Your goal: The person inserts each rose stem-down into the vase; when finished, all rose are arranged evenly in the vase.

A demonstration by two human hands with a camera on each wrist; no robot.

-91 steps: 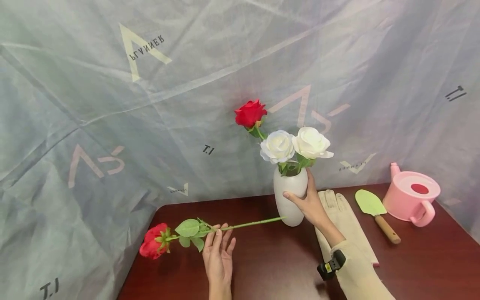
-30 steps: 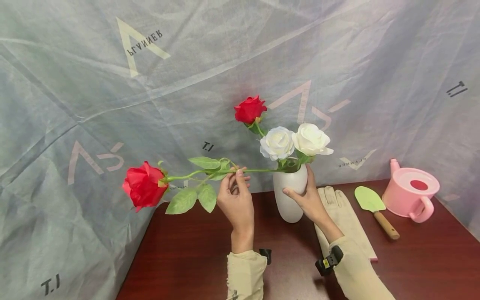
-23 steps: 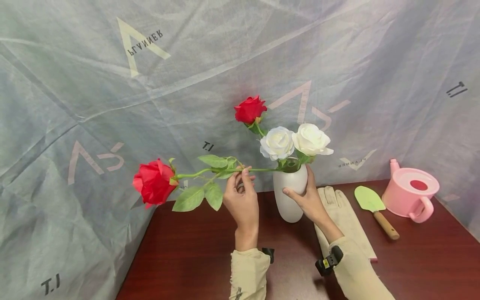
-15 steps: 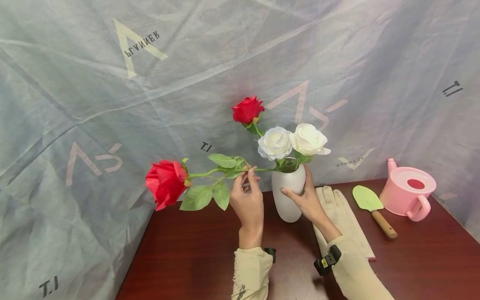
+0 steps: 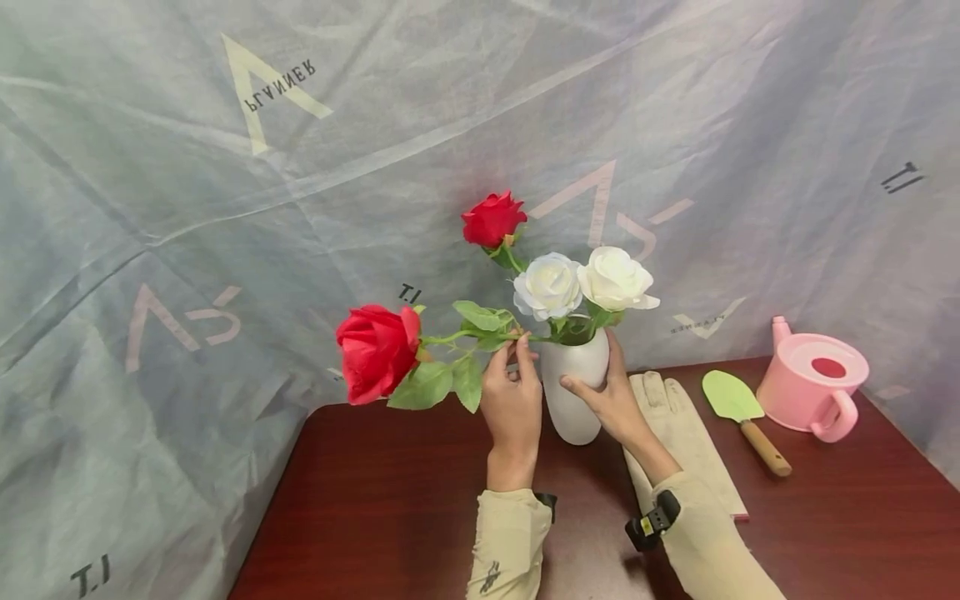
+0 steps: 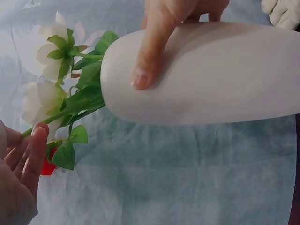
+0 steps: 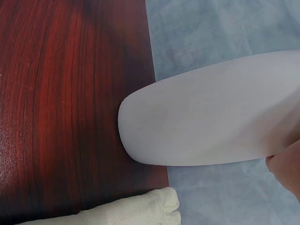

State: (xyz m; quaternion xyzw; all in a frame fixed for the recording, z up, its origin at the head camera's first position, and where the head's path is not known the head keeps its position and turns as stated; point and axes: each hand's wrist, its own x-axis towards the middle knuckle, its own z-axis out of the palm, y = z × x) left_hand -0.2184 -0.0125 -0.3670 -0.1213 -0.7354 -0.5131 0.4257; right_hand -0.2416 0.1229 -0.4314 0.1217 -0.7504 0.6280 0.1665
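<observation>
In the head view my left hand (image 5: 513,408) pinches the green stem of a red rose (image 5: 378,353), which lies nearly level with its bloom to the left. The stem's lower end reaches the mouth of a white vase (image 5: 573,396). My right hand (image 5: 621,407) grips that vase from its right side, thumb across the front. Standing in the vase are a second red rose (image 5: 494,219) and two white roses (image 5: 617,279). The left wrist view shows the left fingers (image 6: 35,161) on the stem close to the mouth, with leaves around it.
Right of the vase lie pale gloves (image 5: 686,442), then a green trowel (image 5: 765,448) with a wooden handle, then a pink watering can (image 5: 813,385). All sit on a dark red wooden table (image 5: 360,508). A grey printed cloth (image 5: 360,125) hangs behind.
My left hand lifted the red rose from low over the table up to the vase mouth, then moved right, its stem sliding into the mouth. The right hand kept its grip on the vase.
</observation>
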